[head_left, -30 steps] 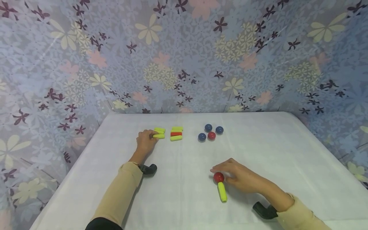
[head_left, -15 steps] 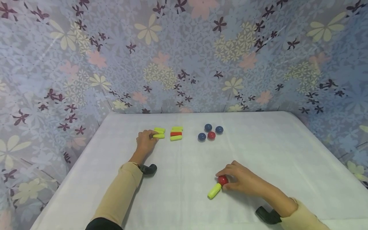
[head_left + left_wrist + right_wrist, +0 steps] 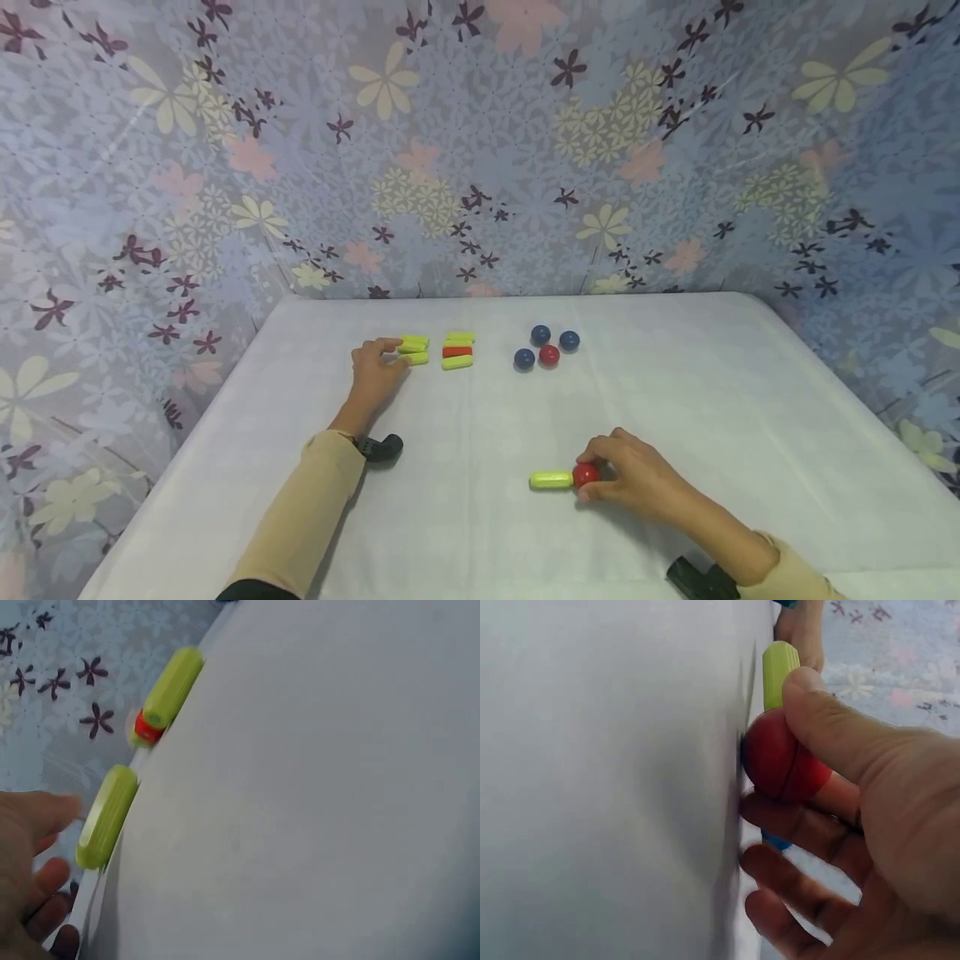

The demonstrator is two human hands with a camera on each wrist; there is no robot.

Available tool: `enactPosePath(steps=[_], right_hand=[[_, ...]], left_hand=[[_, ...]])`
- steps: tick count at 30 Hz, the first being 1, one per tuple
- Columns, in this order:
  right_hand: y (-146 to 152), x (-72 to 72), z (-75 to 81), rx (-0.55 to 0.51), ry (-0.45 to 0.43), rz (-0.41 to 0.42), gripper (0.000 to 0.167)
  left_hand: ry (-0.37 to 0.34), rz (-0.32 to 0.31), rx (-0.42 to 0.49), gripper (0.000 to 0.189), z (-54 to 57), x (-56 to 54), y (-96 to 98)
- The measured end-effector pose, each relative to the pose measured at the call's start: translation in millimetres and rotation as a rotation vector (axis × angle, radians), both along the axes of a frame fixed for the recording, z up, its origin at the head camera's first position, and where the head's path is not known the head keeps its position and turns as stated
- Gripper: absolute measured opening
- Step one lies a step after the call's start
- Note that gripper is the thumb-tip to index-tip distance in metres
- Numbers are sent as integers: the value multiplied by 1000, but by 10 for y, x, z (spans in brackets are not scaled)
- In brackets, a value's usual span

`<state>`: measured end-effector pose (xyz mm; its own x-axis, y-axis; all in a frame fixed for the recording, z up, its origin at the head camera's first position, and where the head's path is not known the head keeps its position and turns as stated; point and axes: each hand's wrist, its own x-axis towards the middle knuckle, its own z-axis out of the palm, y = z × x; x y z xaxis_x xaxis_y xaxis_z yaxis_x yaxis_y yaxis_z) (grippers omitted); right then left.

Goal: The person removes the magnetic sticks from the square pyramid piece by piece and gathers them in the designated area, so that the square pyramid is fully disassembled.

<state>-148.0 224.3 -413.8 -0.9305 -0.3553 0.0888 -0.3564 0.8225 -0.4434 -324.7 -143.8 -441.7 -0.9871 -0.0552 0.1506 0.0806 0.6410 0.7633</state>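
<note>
My right hand pinches a red ball between thumb and fingers, low over the white tabletop. A yellow-green stick touches the ball and points left from it. In the right wrist view the thumb lies across the red ball, with the yellow-green stick beyond. My left hand is at several yellow-green sticks at the back left, thumb and index finger spread apart. In the left wrist view the thumb is beside the nearest stick, a small gap between them.
Right of those sticks lies another group of yellow-green sticks with a red stick among them. Further right sit several blue balls and another red ball. A flowered cloth hangs behind the table.
The yellow-green stick at the right hand's ball has swung round from pointing toward me to pointing left. The right hand shifted slightly right and nearer. The left fingers have spread off their stick.
</note>
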Motion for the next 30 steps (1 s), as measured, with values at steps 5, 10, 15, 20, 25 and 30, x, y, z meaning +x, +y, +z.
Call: enactPosePath(steps=[5, 10, 15, 20, 25, 30], right_hand=[[5, 34, -14, -30, -2, -20, 39], [2, 32, -6, -51, -18, -32, 37], [-1, 32, -9, -45, -21, -23, 36], [-6, 34, -10, -42, -9, -19, 35], [0, 30, -22, -50, 13, -7, 34], [4, 29, -23, -55, 18, -6, 34]], left_hand=[[73, -117, 107, 28, 10, 341, 282], [-12, -469, 53, 23, 32, 960, 785], [-68, -641, -29, 33, 42, 1413, 1143], [-85, -631, -68, 36, 28, 1537, 1304], [-30, -591, -91, 32, 15, 1567, 1355], [6, -559, -109, 25, 7, 1572, 1381]])
